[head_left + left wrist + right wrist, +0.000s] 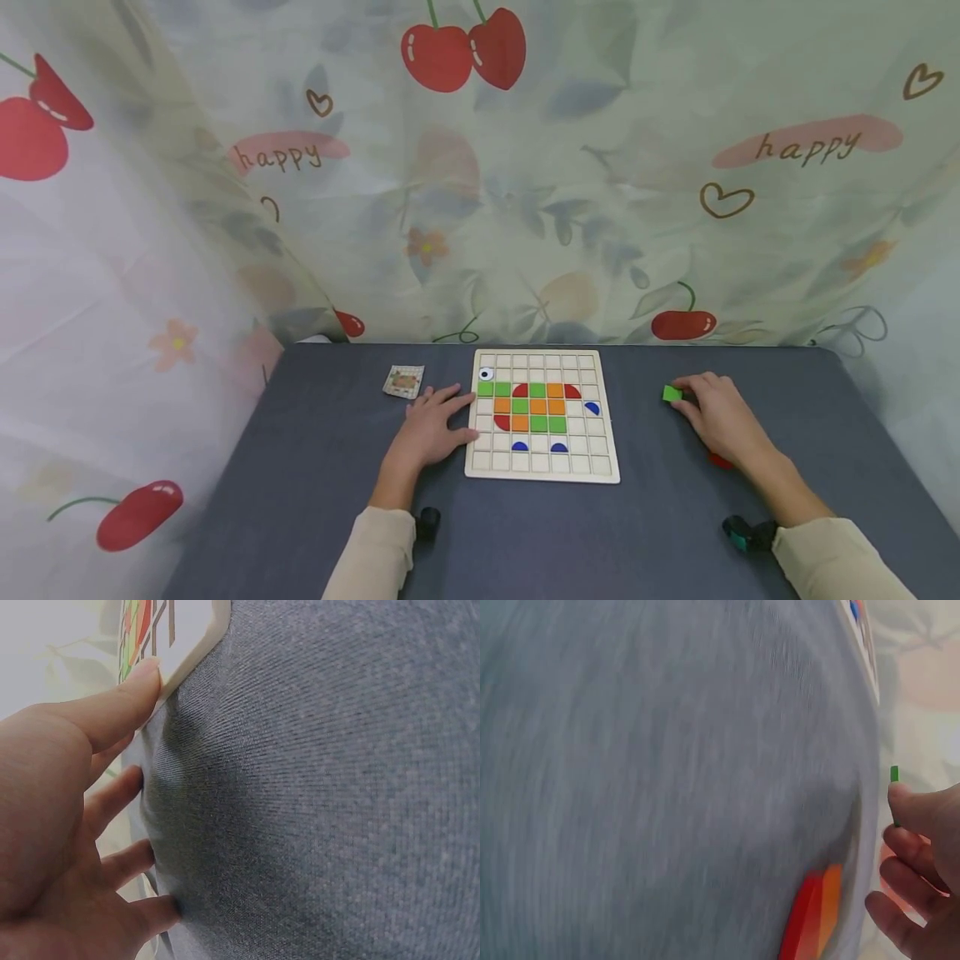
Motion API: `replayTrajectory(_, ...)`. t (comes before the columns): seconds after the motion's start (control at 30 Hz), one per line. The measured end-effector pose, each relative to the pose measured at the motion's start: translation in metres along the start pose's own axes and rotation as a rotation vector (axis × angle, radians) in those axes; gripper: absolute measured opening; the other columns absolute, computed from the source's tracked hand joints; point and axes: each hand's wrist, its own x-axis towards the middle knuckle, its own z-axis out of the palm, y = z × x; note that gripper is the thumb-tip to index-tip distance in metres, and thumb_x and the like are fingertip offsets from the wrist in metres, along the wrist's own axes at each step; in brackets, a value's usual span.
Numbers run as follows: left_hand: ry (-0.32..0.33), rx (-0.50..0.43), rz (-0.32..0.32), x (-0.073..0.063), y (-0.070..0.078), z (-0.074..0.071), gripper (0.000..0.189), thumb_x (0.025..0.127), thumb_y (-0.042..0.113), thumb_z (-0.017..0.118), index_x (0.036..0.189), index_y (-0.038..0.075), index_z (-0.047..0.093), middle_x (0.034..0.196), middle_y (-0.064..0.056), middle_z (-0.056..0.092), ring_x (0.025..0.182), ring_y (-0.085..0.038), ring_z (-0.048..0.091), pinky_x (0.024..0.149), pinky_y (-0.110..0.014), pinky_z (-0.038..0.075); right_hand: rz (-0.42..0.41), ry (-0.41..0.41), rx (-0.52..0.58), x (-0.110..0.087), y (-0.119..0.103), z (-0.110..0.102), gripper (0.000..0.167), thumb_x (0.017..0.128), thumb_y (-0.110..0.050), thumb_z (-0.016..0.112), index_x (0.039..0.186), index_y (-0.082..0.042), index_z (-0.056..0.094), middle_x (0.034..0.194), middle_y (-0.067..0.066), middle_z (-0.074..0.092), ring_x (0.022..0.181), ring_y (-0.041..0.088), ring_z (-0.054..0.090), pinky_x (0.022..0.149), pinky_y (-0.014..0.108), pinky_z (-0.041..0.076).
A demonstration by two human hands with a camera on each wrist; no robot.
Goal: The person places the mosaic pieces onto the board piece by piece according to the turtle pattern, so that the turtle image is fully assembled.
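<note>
A pale wooden grid board (542,478) lies at the table's middle, with green, orange and red tiles forming a block in its squares. A white eye tile (486,374) sits at its upper left, and several blue half-circles mark its lower and right squares. My left hand (431,425) is spread beside the board, thumb and fingertip touching its left edge; in the left wrist view the thumb (139,690) lies against the rim. Right of the board, my right hand (716,412) pinches a green square tile (671,393), seen edge-on in the right wrist view.
A small picture card (405,381) lies left of the board. Under my right wrist shows a red piece (720,460); the right wrist view has red (799,922) and orange pieces (829,904) there. A printed curtain (525,208) hangs behind the dark table (300,467).
</note>
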Motion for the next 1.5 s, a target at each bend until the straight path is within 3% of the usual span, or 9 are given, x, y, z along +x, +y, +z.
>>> replayTrajectory(0.7, -0.013, 0.007, 0.001, 0.0, 0.002, -0.002, 0.066, 0.091, 0.045, 0.075, 0.152, 0.031, 0.051, 0.165, -0.003, 0.038, 0.158, -0.044, 0.018, 0.125, -0.07, 0.015, -0.039, -0.069, 0.116, 0.022, -0.08, 0.038, 0.031, 0.092, -0.018, 0.077, 0.12, -0.007, 0.071, 0.113, 0.01, 0.066, 0.1, 0.026, 0.054, 0.085, 0.042, 0.048)
replayTrajectory(1.2, -0.015, 0.01, -0.006, 0.0, 0.0, -0.003, 0.067, 0.091, 0.044, 0.075, 0.152, 0.032, 0.05, 0.166, -0.003, 0.037, 0.158, -0.044, 0.017, 0.126, -0.069, 0.015, -0.119, -0.111, 0.092, 0.036, -0.104, 0.053, 0.027, 0.091, -0.022, 0.079, 0.115, -0.011, 0.075, 0.111, 0.008, 0.06, 0.1, 0.025, 0.048, 0.08, 0.035, 0.044)
replayTrajectory(1.5, -0.014, 0.012, -0.001, 0.0, 0.001, -0.001, 0.067, 0.091, 0.045, 0.075, 0.152, 0.033, 0.05, 0.166, -0.003, 0.037, 0.158, -0.044, 0.017, 0.125, -0.07, 0.015, -0.111, -0.113, 0.093, 0.035, -0.103, 0.055, 0.027, 0.091, -0.021, 0.078, 0.117, -0.012, 0.074, 0.112, 0.009, 0.06, 0.1, 0.024, 0.047, 0.08, 0.034, 0.042)
